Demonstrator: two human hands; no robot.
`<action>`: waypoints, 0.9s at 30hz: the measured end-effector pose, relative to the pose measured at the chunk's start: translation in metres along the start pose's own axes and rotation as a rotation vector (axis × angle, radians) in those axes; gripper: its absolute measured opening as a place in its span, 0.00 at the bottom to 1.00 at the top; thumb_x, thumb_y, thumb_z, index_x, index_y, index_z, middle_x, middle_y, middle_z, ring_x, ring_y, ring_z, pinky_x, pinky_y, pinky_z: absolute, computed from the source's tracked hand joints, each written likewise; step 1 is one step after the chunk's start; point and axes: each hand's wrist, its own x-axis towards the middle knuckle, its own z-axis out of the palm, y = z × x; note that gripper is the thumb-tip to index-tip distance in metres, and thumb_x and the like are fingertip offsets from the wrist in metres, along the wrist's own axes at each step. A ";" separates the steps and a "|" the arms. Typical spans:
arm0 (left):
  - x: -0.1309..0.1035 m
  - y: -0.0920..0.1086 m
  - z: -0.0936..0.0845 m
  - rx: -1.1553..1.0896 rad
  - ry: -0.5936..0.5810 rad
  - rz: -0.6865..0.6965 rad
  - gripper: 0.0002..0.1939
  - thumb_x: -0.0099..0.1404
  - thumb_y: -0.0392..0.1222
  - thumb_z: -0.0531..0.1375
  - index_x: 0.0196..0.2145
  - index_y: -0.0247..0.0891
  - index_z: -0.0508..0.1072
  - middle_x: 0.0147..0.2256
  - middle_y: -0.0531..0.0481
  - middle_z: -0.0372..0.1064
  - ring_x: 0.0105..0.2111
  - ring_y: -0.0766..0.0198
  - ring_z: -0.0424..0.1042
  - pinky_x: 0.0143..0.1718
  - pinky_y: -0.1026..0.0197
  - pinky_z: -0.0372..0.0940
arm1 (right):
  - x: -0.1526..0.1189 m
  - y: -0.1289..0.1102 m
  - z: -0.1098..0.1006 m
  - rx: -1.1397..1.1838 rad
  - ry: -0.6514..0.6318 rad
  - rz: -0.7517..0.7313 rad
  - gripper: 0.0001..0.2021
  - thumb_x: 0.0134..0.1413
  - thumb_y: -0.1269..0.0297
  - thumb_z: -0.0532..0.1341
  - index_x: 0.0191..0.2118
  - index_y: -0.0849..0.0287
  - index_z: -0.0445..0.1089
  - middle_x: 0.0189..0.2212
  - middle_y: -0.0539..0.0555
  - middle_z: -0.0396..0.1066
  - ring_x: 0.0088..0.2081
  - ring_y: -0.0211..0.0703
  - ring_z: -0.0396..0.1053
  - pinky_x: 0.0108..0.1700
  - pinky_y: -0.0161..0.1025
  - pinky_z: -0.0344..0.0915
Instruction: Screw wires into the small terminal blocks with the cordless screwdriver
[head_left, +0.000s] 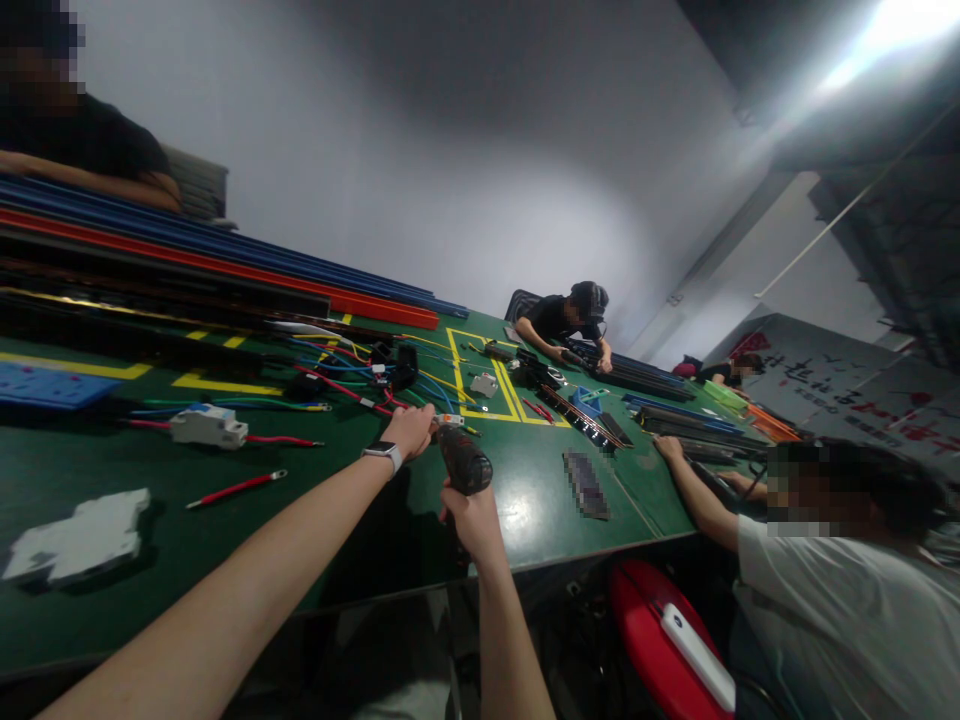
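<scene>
My right hand is wrapped round the handle of a dark cordless drill, whose front end points away from me toward my left hand. My left hand, with a watch on its wrist, is closed at the drill's tip. A small white part shows just beyond its fingers, but what they grip is mostly hidden. Red wires run up to this hand from the left. Nearer me lie a white circuit breaker with red wires, a short red wire with a metal lug, and white breaker bodies.
Long blue and orange trunking lies along the table's far left. Bundled coloured wires, another breaker, a blue bin and a phone-like slab are on the green table. Co-workers sit across and at my right.
</scene>
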 end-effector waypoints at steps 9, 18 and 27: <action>0.000 0.000 0.000 0.023 0.006 0.003 0.16 0.60 0.37 0.55 0.46 0.34 0.62 0.41 0.37 0.72 0.46 0.49 0.70 0.47 0.51 0.55 | 0.000 0.002 0.000 -0.014 0.003 0.014 0.08 0.43 0.70 0.55 0.32 0.58 0.69 0.16 0.46 0.68 0.23 0.41 0.68 0.28 0.33 0.61; 0.000 0.002 -0.002 0.001 -0.009 -0.018 0.16 0.60 0.36 0.55 0.46 0.35 0.62 0.41 0.36 0.72 0.47 0.49 0.70 0.48 0.50 0.55 | 0.000 0.003 0.000 -0.007 0.004 -0.013 0.08 0.43 0.70 0.55 0.32 0.58 0.69 0.16 0.46 0.67 0.22 0.41 0.68 0.28 0.33 0.61; 0.000 0.001 -0.002 0.000 -0.002 -0.008 0.15 0.60 0.36 0.54 0.46 0.35 0.62 0.40 0.37 0.73 0.47 0.50 0.70 0.48 0.51 0.55 | 0.001 0.005 0.000 -0.013 0.011 -0.009 0.08 0.43 0.70 0.55 0.32 0.58 0.70 0.17 0.46 0.68 0.22 0.41 0.69 0.27 0.33 0.61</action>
